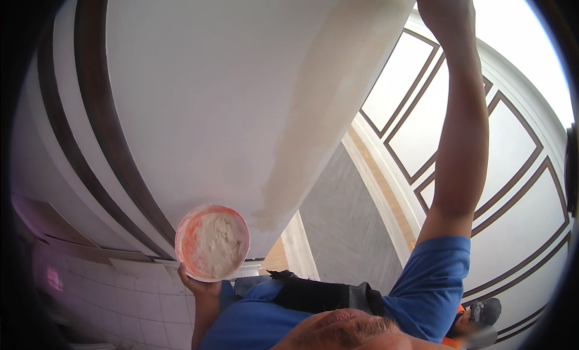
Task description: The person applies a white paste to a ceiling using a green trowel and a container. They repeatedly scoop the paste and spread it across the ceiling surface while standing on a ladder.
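My left hand (pixel 200 285) grips a round orange bowl (pixel 189 240) from below and at its near side. Pale, lumpy filler paste (pixel 218 244) lies inside it, smeared up the wall of the bowl. My right arm stretches up high, and my right hand (pixel 447 13) is closed beside the top of the white wall's edge. Whatever its fingers hold is hidden at the upper rim of the view. A beige smear of filler (pixel 307 109) runs down the white wall (pixel 199 97) along that edge.
Dark brown trim (pixel 99 103) borders the white wall on the left. White tiled floor (pixel 142 302) lies at lower left, grey floor (pixel 347 211) beyond the wall edge. Panelling with brown frames (pixel 512 133) stands right. Another person in a grey cap (pixel 490 311) is at lower right.
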The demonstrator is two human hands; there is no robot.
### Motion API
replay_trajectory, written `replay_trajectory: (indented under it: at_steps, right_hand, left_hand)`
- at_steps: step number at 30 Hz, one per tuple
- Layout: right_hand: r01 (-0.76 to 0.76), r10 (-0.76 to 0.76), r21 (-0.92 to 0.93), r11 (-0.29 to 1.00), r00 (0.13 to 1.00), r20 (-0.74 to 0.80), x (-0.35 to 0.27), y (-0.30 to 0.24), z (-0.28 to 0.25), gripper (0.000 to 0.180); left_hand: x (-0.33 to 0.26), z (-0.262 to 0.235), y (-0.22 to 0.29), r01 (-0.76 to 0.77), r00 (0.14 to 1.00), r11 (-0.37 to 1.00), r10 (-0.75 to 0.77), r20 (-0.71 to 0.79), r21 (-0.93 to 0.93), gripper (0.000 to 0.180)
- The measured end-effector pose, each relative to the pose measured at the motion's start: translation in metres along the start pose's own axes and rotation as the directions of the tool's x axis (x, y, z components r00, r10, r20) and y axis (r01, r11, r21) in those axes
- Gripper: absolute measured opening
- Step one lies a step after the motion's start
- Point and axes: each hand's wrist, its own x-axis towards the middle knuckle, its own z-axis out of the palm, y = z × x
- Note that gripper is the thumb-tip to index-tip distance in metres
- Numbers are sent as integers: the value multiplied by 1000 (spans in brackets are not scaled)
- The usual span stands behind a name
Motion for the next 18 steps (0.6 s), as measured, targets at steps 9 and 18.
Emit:
replay_trajectory:
  at_steps: [9, 18]
  right_hand:
    - [245, -317, -270, 931, 910, -267, -57, -17, 149, 39]
    - [153, -141, -90, 984, 981, 130, -45, 6, 40, 45]
  left_hand:
    - [2, 0, 0, -17, 1000, 1000, 17, -3, -17, 73]
    - [-2, -10, -1, -55, 998, 998, 55, 19, -13, 72]
